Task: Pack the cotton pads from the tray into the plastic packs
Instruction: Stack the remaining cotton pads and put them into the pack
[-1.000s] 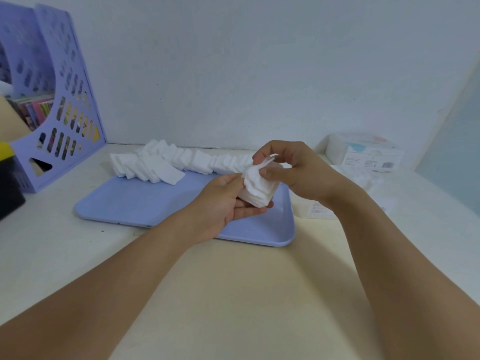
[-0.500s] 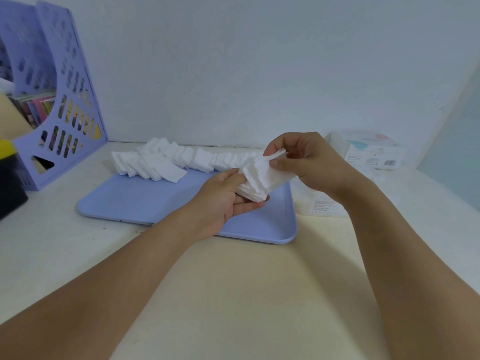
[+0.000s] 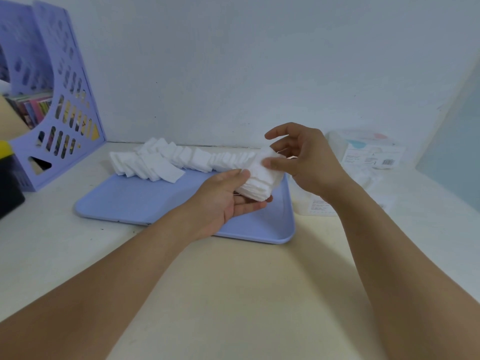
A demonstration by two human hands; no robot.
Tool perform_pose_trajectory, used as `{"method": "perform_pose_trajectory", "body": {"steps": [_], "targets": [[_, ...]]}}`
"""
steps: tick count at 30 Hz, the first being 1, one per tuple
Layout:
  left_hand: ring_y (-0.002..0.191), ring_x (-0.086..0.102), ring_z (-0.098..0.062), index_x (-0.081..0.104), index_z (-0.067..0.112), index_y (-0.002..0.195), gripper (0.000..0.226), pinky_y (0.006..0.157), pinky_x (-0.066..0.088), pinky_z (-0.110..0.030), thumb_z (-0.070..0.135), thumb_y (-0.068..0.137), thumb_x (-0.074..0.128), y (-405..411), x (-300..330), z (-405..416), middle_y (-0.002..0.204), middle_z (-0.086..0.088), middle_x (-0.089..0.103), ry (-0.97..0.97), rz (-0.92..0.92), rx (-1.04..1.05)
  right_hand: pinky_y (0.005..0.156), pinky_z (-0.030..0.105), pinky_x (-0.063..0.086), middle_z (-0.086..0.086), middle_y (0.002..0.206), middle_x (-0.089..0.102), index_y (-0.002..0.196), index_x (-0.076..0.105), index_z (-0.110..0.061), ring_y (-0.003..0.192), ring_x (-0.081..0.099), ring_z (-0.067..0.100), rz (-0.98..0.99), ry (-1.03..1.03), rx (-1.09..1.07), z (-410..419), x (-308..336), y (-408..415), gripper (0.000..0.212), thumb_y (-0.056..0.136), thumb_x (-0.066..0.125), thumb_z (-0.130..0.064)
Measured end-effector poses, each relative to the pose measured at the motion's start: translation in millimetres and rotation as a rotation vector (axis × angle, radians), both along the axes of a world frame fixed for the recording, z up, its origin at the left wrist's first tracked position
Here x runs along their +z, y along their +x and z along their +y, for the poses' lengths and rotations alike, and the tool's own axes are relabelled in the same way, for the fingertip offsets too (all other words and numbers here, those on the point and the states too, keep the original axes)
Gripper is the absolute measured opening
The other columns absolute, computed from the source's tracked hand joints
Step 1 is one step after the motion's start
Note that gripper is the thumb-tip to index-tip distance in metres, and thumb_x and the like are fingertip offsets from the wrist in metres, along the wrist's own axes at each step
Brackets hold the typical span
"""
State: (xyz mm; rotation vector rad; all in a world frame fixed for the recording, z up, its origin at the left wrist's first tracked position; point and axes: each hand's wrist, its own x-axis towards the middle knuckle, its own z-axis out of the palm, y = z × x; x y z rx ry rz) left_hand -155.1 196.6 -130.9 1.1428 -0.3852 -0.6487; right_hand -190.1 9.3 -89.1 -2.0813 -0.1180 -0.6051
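in the head view the left hand [image 3: 228, 196] cupped a small stack of cotton pads [image 3: 259, 180] over the tray [image 3: 145, 203], its long axis running far-right toward the right hand [image 3: 304, 159], whose thumb touched the top pad, fingers spread, the plastic packs [image 3: 368, 154] farther right.

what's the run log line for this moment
left hand holds pad stack | right hand thumb on stack top | over tray
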Motion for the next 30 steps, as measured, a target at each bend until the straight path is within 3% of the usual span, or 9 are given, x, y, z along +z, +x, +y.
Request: {"method": "perform_pose_trajectory", "body": {"steps": [3,10,14,18,20,23,25,28,30], "targets": [[0.108,0.071,-0.035,0.059,0.003,0.129,0.029,0.084,0.061,-0.033,0.016,0.106,0.047,1.0,-0.7,0.4,0.123,-0.019,0.070,-0.002,0.003,-0.002,0.072,0.022,0.052,0.011,0.087,0.073,0.106,0.072,-0.013,0.074,0.065,0.012,-0.071,0.051,-0.020,-1.1,2.5,-2.7,0.033,0.078,0.085,-0.004],[0.106,0.072,-0.032,0.059,0.004,0.129,0.028,0.083,0.061,-0.032,0.015,0.105,0.050,2.9,-3.1,-1.5,0.121,-0.017,0.071,0.004,-0.004,0.040,0.073,0.027,0.056,0.004,0.078,0.073,0.115,0.067,-0.004,0.074,0.070,0.017,-0.092,0.482,0.189,1.6,12.0,-10.1,0.032,0.085,0.074,0.004],[0.109,0.071,-0.029,0.060,0.011,0.128,0.026,0.087,0.061,-0.035,0.011,0.105,0.050,2.7,-3.4,-1.9,0.123,-0.012,0.071,0.025,-0.059,0.033,0.066,0.026,0.054,0.009,0.078,0.073,0.105,0.071,-0.006,0.069,0.066,0.014,0.029,0.146,0.125,11.1,2.1,-4.0,0.027,0.081,0.081,0.001],[0.111,0.070,-0.030,0.060,0.012,0.129,0.030,0.089,0.060,-0.035,0.005,0.105,0.045,1.6,-1.8,-1.7,0.124,-0.012,0.070,0.018,-0.061,0.040,0.073,0.024,0.053,0.002,0.095,0.074,0.100,0.073,-0.018,0.080,0.065,0.010,-0.026,-0.016,-0.035,15.4,-10.4,4.1,0.027,0.077,0.086,-0.012],[0.111,0.070,-0.031,0.060,0.010,0.132,0.032,0.088,0.060,-0.037,0.005,0.105,0.043,2.0,-1.1,-1.2,0.126,-0.014,0.069,-0.025,-0.016,0.051,0.079,0.022,0.048,-0.010,0.110,0.070,0.108,0.071,-0.024,0.093,0.062,0.007,-0.051,-0.107,-0.097,21.9,-15.2,6.2,0.025,0.085,0.080,-0.020],[0.103,0.073,-0.031,0.062,0.007,0.127,0.035,0.082,0.061,-0.043,0.023,0.107,0.038,1.1,3.2,-1.4,0.123,-0.017,0.070,-0.160,0.153,0.066,0.096,0.029,0.049,-0.006,0.127,0.064,0.127,0.064,-0.020,0.110,0.060,0.011,-0.029,-0.152,-0.065,35.4,-24.1,7.1,0.030,0.098,0.062,-0.016],[0.107,0.071,-0.028,0.061,0.008,0.132,0.047,0.086,0.059,-0.044,0.035,0.108,0.031,0.1,4.2,-3.5,0.125,-0.015,0.070,-0.164,0.169,0.034,0.105,0.032,0.046,-0.003,0.137,0.057,0.137,0.056,-0.019,0.122,0.056,0.014,0.020,-0.074,-0.018,46.9,-25.5,5.6,0.036,0.102,0.054,-0.015],[0.123,0.063,-0.026,0.056,0.014,0.139,0.045,0.099,0.053,-0.047,0.035,0.110,0.028,-4.8,0.3,-9.4,0.133,-0.010,0.066,-0.069,0.048,-0.002,0.103,0.018,0.037,-0.009,0.148,0.045,0.147,0.044,-0.028,0.132,0.045,0.007,0.082,0.233,-0.007,65.5,-19.8,-0.4,0.040,0.107,0.045,-0.031],[0.126,0.062,-0.024,0.057,0.017,0.139,0.044,0.105,0.050,-0.048,0.035,0.111,0.028,-9.5,-3.2,-12.5,0.135,-0.008,0.065,0.014,-0.039,-0.035,0.112,0.023,0.030,-0.012,0.154,0.039,0.151,0.038,-0.032,0.139,0.037,0.006,0.072,0.324,-0.027,71.2,-17.9,-2.0,0.045,0.107,0.039,-0.045]]}}
